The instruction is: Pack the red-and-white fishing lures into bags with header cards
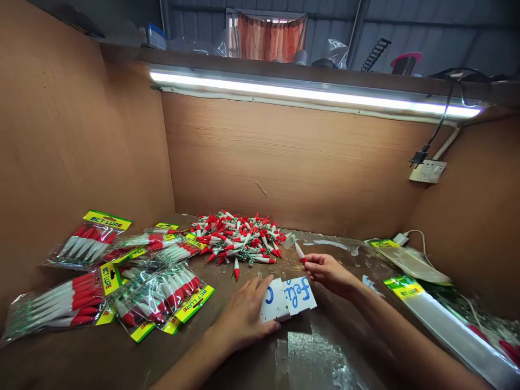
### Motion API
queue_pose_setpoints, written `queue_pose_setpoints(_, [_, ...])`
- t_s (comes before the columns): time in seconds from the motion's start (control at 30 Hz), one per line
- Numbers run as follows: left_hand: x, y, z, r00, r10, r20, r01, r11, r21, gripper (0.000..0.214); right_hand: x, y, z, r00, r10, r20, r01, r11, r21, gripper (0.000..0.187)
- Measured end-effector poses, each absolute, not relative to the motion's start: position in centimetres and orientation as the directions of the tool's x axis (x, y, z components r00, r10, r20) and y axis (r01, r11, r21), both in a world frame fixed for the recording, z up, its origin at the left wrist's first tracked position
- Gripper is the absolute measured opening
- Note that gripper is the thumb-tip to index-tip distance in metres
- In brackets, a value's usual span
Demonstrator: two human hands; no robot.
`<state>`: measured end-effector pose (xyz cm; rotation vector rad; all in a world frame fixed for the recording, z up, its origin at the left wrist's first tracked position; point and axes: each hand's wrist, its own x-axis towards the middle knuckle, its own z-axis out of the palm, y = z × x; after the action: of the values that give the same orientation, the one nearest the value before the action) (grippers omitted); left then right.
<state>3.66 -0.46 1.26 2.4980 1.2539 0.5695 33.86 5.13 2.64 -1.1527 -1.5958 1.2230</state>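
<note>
Between the fingers of my right hand (328, 272) is a red-and-white fishing lure (299, 252), pinched at its red end, with the pale end pointing up and away. My left hand (246, 311) grips a small white box (284, 299) with blue handwriting on it, fingers over the far side and thumb along the near side. Behind both hands lies a heap of loose red-and-white lures (239, 235) with green tinsel-like strands. One lure (236, 268) points toward me at the front of the heap.
Clear packets of lures (158, 295) with yellow-green headers cover the left side. Flat packets (439, 319) lie at the right. Silvery tape (314, 360) is stuck on the table near me. A plug (418, 157) hangs by a wall socket (428, 171), below a lit tube lamp (317, 96).
</note>
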Motion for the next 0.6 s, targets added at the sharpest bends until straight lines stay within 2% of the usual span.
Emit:
queue_pose_setpoints(0.07, [3.7,-0.4,1.4,0.517,0.824,0.231,0.702,-0.563,0.436,0.089,34.9,2.8,2.9,-0.315,0.946,0.076,0.385,0.201,-0.901,0.029])
queue_pose_setpoints(0.17, [4.1,-0.4,1.5,0.498,0.828,0.259,0.698,-0.559,0.448,0.083,34.6,-0.2,3.0,-0.339,0.924,0.178,0.698,0.374,-0.61,0.017])
queue_pose_setpoints(0.23, [4.5,-0.6,1.4,0.516,0.812,0.272,0.667,-0.58,0.467,0.082,33.1,-1.6,2.8,-0.357,0.897,0.262,0.774,0.441,-0.455,0.015])
queue_pose_setpoints(0.3, [4.8,-0.7,1.2,0.533,0.796,0.287,0.623,-0.599,0.502,0.083,31.4,-2.2,2.6,-0.397,0.866,0.306,0.784,0.492,-0.377,0.014])
queue_pose_setpoints(0.4, [4.5,-0.6,1.0,0.54,0.787,0.298,0.578,-0.605,0.548,0.085,30.0,-1.3,2.8,-0.543,0.799,0.258,0.713,0.601,-0.361,0.013])
queue_pose_setpoints(0.5, [3.7,0.0,0.6,0.555,0.788,0.266,0.569,-0.593,0.569,0.09,30.4,1.9,4.2,-0.72,0.689,0.084,0.572,0.657,-0.491,0.015])
queue_pose_setpoints(0.53, [3.4,0.2,0.5,0.56,0.789,0.253,0.571,-0.589,0.572,0.092,30.7,3.4,4.9,-0.719,0.693,0.05,0.569,0.629,-0.53,0.018])
queue_pose_setpoints(0.6, [3.0,0.7,0.3,0.564,0.792,0.235,0.579,-0.582,0.572,0.097,30.8,6.8,6.1,-0.587,0.806,0.074,0.665,0.532,-0.523,0.024])
